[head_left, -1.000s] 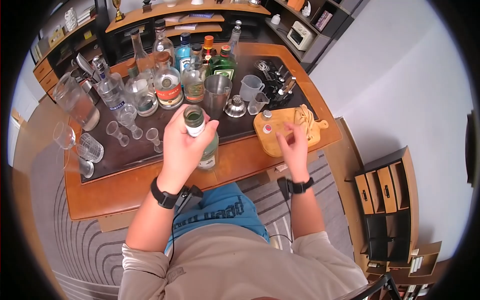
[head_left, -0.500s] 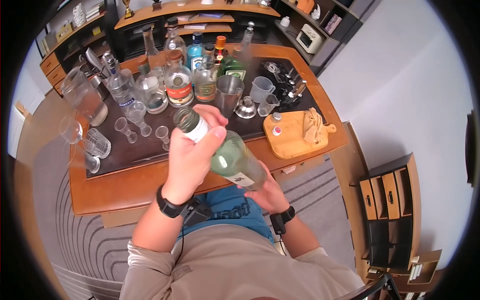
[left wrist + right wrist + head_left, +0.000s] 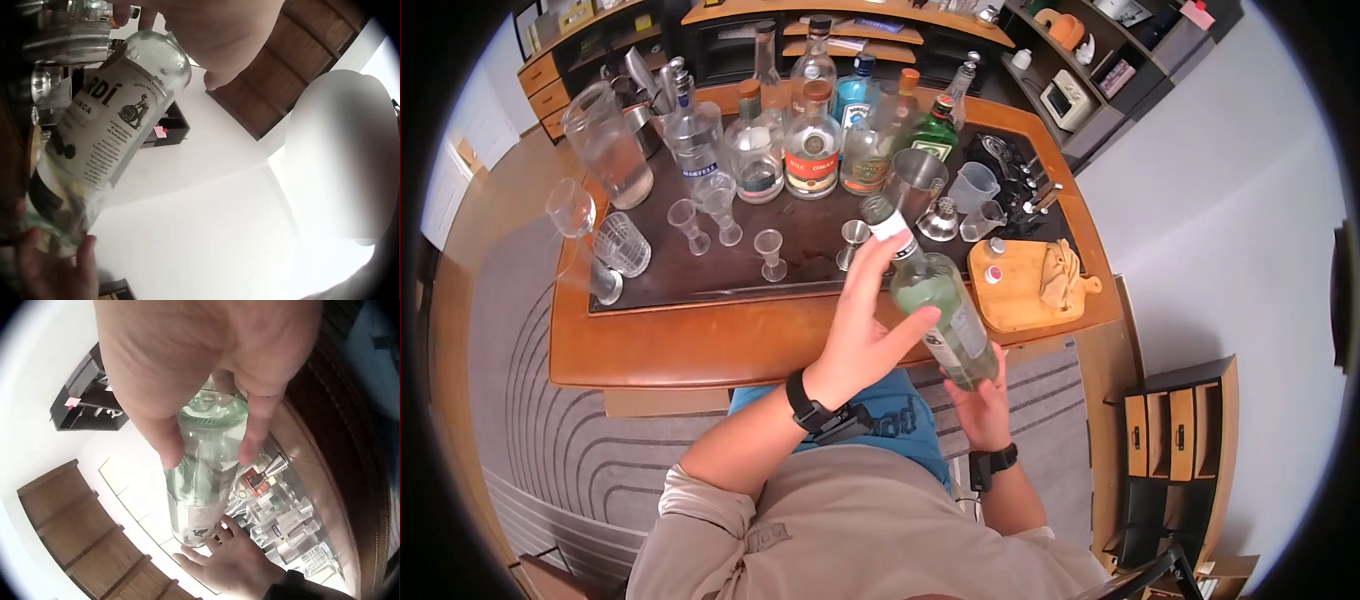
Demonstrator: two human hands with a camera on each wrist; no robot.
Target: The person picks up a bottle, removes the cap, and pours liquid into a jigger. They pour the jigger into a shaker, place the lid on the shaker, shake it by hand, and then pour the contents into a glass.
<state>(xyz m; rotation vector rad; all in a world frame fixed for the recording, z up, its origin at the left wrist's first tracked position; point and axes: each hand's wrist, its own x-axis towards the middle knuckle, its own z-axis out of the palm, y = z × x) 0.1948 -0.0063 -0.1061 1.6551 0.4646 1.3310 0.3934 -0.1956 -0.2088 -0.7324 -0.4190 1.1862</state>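
A pale green glass liquor bottle (image 3: pixel 945 310) is tilted in front of the table, its uncapped neck toward the upper left. Its white label (image 3: pixel 103 122) shows the letters "RDÍ" in the left wrist view. My right hand (image 3: pixel 980 405) grips the base from below, thumb and fingers (image 3: pixel 165 444) on either side of the glass. My left hand (image 3: pixel 865 325) lies along the neck and shoulder with its fingers extended and its thumb apart. Seen from the right wrist, the left palm (image 3: pixel 234 565) faces the bottle's upper end. A metal jigger (image 3: pixel 853 240) stands just beyond the left fingers.
Several liquor bottles (image 3: pixel 813 150) stand along the back of the dark mat. A metal shaker tin (image 3: pixel 915 185) and plastic measuring cups (image 3: pixel 975 187) are behind the held bottle. Small glasses (image 3: pixel 770 257) stand at left. A wooden board (image 3: pixel 1015 300) at right holds two small caps and a crumpled cloth.
The right hand has come from over the board to the bottle's base. The bottle has tipped from upright to slanting. The left hand has loosened from its wrap round the neck. The view has shifted left.
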